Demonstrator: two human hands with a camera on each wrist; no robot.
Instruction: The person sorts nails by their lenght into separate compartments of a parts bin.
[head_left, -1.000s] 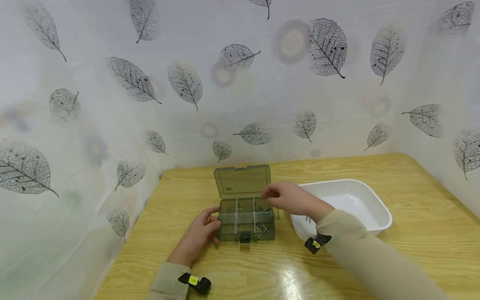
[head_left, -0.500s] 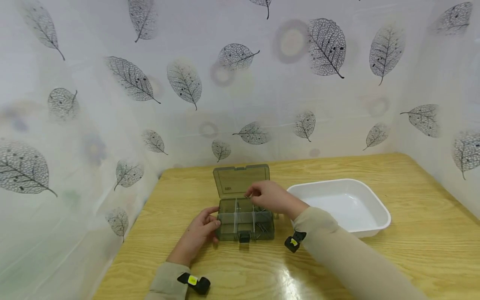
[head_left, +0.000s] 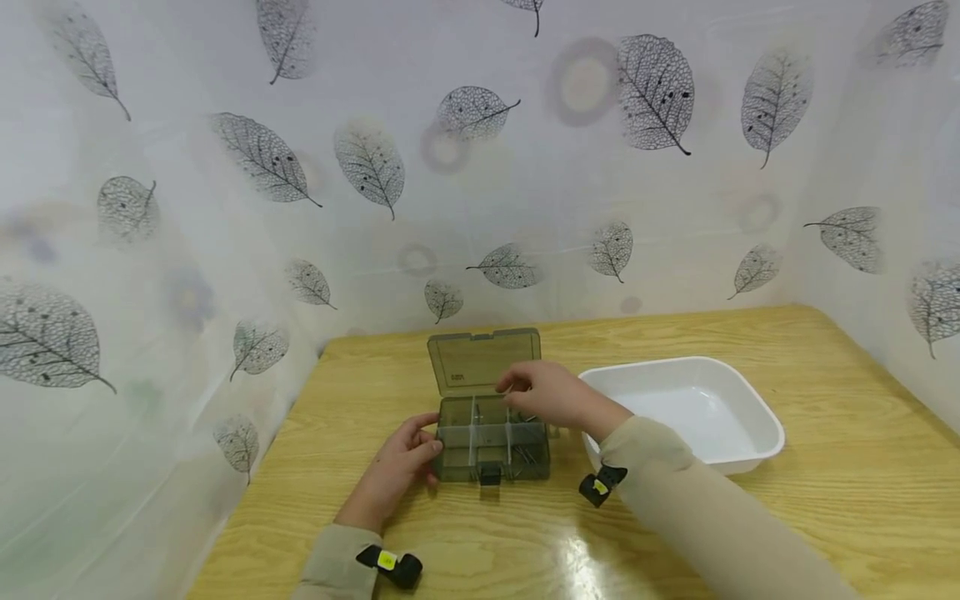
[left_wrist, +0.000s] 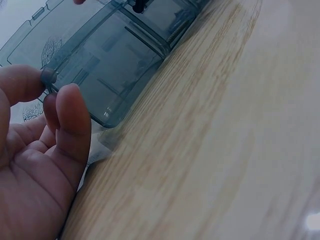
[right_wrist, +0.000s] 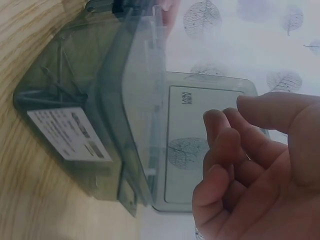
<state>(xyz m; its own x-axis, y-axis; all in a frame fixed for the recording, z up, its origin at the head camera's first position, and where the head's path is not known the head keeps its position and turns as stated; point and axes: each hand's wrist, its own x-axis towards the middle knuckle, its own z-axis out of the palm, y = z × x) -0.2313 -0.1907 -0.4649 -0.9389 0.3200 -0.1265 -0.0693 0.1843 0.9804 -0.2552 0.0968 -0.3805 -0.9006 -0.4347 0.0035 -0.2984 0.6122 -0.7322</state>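
Note:
A smoky clear plastic compartment box stands on the table with its lid raised behind it. Thin metal pieces, like screws or nails, lie in its right-hand compartments; a few more show further left. My left hand holds the box's left side, with thumb and fingertips at its wall in the left wrist view. Over the back right compartments hovers my right hand. In the right wrist view its fingers are loosely curled and the thumb stands apart; I see nothing held between them.
A white plastic basin stands right of the box, partly behind the right forearm. The wooden table meets a leaf-patterned curtain at the back and sides. A printed label is on the box's right wall.
My right hand has moved left from the box's right edge to above its back compartments, then shifted slightly right again. The left hand has stayed at the box's left side.

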